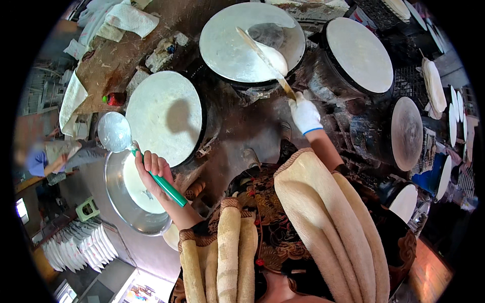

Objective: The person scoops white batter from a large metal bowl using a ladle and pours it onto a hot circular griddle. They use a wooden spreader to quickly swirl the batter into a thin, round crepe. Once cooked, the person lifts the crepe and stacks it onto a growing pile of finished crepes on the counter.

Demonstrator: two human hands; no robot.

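My bare left hand [152,167] is wrapped round the green handle of a metal ladle [114,132]. The ladle's whitish bowl is raised near the rim of a large steel basin [112,204], which holds white batter [139,188]. On my right hand [305,115] is a white glove, its fingers closed on the end of a long flat wooden spreader [286,87]. That spreader reaches across the far round griddle [222,48], along a pool of white batter [275,56]. Beside the batter lies a darker grey patch on the griddle.
Another pale round griddle [156,108] stands at the left, and one more [359,55] at the far right. A brown-topped table [113,65] carries white cloths [132,19]. Stacked white packets [83,245] sit at lower left. A person in blue [43,160] is at the left edge.
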